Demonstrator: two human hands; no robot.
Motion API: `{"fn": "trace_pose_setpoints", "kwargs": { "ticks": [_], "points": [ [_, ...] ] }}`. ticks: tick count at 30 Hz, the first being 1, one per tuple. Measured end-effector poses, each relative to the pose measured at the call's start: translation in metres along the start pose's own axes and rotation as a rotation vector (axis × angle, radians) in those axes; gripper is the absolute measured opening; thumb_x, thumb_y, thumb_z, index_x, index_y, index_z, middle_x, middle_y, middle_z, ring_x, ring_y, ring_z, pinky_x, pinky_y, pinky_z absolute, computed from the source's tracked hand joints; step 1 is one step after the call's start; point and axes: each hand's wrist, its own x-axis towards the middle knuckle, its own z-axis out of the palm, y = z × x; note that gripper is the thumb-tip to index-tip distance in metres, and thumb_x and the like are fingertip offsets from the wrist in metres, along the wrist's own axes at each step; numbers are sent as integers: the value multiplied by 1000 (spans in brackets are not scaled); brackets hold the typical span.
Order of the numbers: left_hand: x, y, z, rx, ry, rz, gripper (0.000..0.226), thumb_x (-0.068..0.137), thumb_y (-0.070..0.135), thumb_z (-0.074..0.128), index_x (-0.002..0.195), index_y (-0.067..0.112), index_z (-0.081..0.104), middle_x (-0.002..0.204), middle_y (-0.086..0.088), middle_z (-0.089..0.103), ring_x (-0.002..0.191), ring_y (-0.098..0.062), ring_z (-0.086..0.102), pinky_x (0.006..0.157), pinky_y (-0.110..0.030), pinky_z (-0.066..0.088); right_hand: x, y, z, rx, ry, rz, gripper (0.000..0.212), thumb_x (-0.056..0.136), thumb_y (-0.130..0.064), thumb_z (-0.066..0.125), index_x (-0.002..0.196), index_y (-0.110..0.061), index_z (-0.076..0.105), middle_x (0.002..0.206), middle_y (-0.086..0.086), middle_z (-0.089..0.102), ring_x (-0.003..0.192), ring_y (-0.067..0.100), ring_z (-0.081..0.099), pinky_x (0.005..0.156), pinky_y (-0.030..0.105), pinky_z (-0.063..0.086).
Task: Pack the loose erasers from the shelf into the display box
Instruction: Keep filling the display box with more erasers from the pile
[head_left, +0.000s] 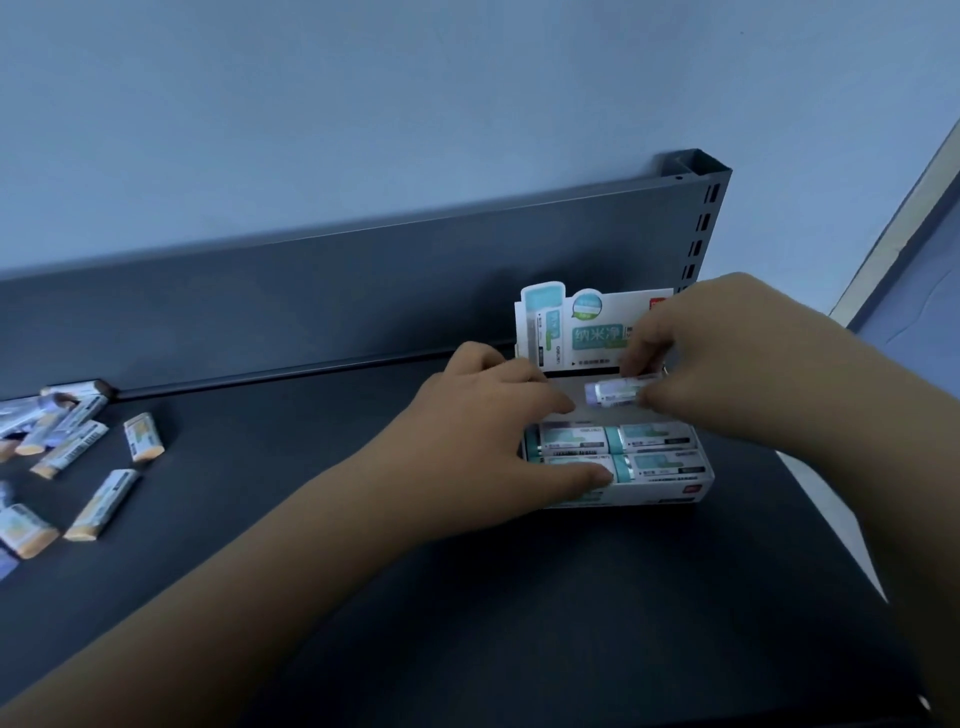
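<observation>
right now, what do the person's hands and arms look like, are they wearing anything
Both are bare. The left hand and right hand have no gloves, and no watch or bracelet shows. The left forearm and right forearm are uncovered to the frame's edge, so no sleeve is in view.

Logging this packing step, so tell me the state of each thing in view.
Box: open, flap upright, front rows filled.
Held eraser: pinched over the back row.
Loose erasers: scattered on shelf, unpacked.
Left hand: resting on the box's left side.
Right hand: pinching the eraser.
</observation>
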Motion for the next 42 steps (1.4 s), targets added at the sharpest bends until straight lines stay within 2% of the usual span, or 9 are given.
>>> {"fn": "trace_pose_setpoints", "kwargs": {
  "ticks": [3, 9, 14, 20, 28, 32, 36, 38, 42],
  "points": [
    [-2, -4, 3, 14, -24, 28, 69, 74, 82, 55, 132, 46, 58, 125, 32, 54, 125, -5, 29, 110, -38, 38, 1, -4, 0, -42, -91, 10, 7, 82, -33, 73, 84, -38, 75, 93, -18, 59, 93, 14, 60, 82, 39, 59],
    [-2, -5, 8, -16, -2, 52, 60, 76, 75, 63, 125, 41, 64, 121, 29, 55, 123, -6, 30, 108, -34, 40, 8, -1, 0, -61, -153, 43, 24, 79, -24, 74, 68, -44, 67, 91, -22, 57, 89, 12, 61, 82, 38, 60],
    [-3, -5, 7, 1, 0, 59, 62, 77, 76, 61, 128, 40, 62, 125, 29, 54, 127, -5, 28, 110, -34, 39, 6, 3, 1, 1, -231, 54, 26, 90, -20, 64, 90, -42, 78, 94, -21, 56, 57, 0, 52, 66, 28, 60],
    [-5, -2, 7, 60, 20, 72, 64, 80, 74, 59, 132, 37, 60, 140, 25, 44, 135, -6, 21, 115, -35, 35, 4, 5, 7, 26, -258, 65, 21, 91, -32, 59, 88, -30, 80, 99, -11, 71, 90, 12, 64, 82, 37, 59],
    [-4, 1, 4, 54, 10, 47, 69, 77, 75, 62, 133, 36, 58, 132, 26, 49, 133, -6, 24, 114, -35, 36, 1, 1, 4, 7, -284, 77, 28, 97, -36, 54, 94, -23, 79, 101, -6, 70, 93, 14, 63, 85, 36, 57],
    [-11, 0, -5, 45, 46, 26, 78, 74, 74, 61, 141, 37, 49, 139, 26, 42, 137, -4, 20, 117, -34, 32, -6, -2, 1, 25, -229, 73, 27, 97, -40, 53, 98, -28, 77, 104, -8, 68, 94, 14, 62, 86, 40, 56],
    [-28, -10, -17, 55, 209, -7, 68, 81, 76, 45, 136, 38, 55, 135, 25, 46, 136, -6, 26, 116, -32, 32, -18, -15, -4, -32, -153, 71, 27, 99, -45, 49, 110, -34, 72, 114, -10, 67, 102, 14, 60, 89, 37, 55],
    [-38, -17, -21, 84, 280, -41, 66, 82, 75, 38, 133, 38, 58, 134, 25, 49, 135, -9, 29, 113, -37, 36, -23, -22, -3, -71, -96, 67, 29, 99, -45, 46, 117, -36, 68, 122, -11, 66, 113, 15, 58, 91, 35, 52],
    [-54, -33, -25, 147, 336, -128, 65, 84, 74, 35, 130, 35, 61, 132, 21, 52, 133, -15, 34, 108, -46, 42, -30, -45, 8, 3, 45, -9, 33, 98, -46, 42, 118, -36, 66, 119, -13, 67, 117, 16, 53, 94, 41, 51]
  ]
}}
